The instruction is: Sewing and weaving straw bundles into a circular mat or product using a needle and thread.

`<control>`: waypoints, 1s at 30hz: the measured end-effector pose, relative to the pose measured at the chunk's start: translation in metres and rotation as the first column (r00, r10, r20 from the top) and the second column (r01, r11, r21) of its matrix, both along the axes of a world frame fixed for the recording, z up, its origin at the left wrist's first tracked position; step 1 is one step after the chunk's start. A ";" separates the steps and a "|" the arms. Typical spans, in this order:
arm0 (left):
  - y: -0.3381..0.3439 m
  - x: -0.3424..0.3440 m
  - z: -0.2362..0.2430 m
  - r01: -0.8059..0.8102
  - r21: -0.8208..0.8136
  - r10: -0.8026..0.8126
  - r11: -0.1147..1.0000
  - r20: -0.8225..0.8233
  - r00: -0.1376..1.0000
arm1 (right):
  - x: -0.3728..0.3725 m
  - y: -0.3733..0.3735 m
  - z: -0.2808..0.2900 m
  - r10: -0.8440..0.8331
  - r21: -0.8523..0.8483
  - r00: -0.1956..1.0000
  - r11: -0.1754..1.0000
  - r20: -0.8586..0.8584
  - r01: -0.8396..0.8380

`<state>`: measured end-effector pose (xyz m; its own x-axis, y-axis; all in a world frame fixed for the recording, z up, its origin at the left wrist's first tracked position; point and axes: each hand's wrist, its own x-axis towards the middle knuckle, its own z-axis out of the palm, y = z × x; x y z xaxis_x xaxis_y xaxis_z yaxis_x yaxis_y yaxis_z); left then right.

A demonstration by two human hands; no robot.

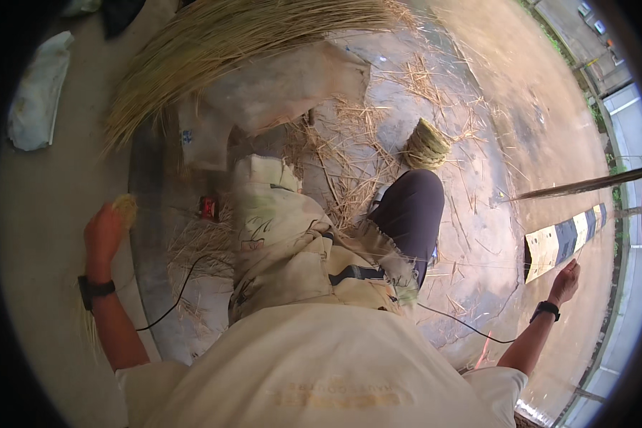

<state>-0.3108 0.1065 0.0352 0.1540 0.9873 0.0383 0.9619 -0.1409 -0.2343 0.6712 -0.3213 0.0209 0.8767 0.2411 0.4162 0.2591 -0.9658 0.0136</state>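
Head view: you look straight down over your own pale shirt and patterned lap cloth to a wet, straw-strewn floor [471,235].
Left hand: your left hand [105,232] is raised out at the left, its grip closed around a small bundle of straw [125,208], whose cut end shows just above the fingers.
Straw strand: thin stalks hang down past your left wrist, below the dark wristband; you cannot tell whether they belong to the held bundle.
Right hand: your right hand [566,279] is stretched far out at the right, well apart from the left; you cannot tell how wide its grip stands, nor whether it holds anything.
Big sheaf: a large fan of long dry straw [221,43] lies at the far left, over a pale sack [278,89].
Rope coil: a wound ball of straw rope [426,145] sits on the floor beyond your dark-trousered knee.
Red object: a small red thing [208,207] lies near the lap cloth, right of the held bundle.
Striped block: a yellow-and-dark striped block [563,242] lies at the right, just beyond your right hand.
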 end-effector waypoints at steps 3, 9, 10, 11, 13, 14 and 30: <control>-0.006 0.020 -0.016 0.058 -0.084 -0.043 0.995 0.170 0.985 | -0.003 -0.001 -0.004 0.014 0.053 0.995 0.999 -0.104 -0.008; -0.062 0.226 0.019 0.515 -0.241 -0.275 0.823 0.624 0.731 | -0.226 0.173 0.000 0.896 0.843 0.346 0.400 -0.277 -0.360; -0.071 0.244 0.015 0.606 -0.194 -0.347 0.772 0.670 0.657 | -0.290 0.198 0.009 0.952 0.874 0.160 0.303 -0.261 -0.380; -0.078 0.265 0.016 0.638 -0.232 -0.343 0.734 0.684 0.644 | -0.330 0.221 0.005 0.985 0.870 -0.086 0.089 -0.149 -0.485; -0.084 0.297 0.026 0.693 -0.294 -0.307 0.658 0.736 0.604 | -0.402 0.259 0.019 0.876 0.917 -0.480 -0.150 -0.049 -0.369; -0.086 0.309 0.031 0.709 -0.320 -0.273 0.628 0.763 0.586 | -0.425 0.272 0.009 0.841 0.972 -0.534 -0.043 -0.090 -0.232; -0.077 0.317 -0.006 0.819 -0.284 -0.230 0.499 0.868 0.441 | -0.411 0.267 -0.047 0.714 0.468 -0.698 0.599 0.055 0.650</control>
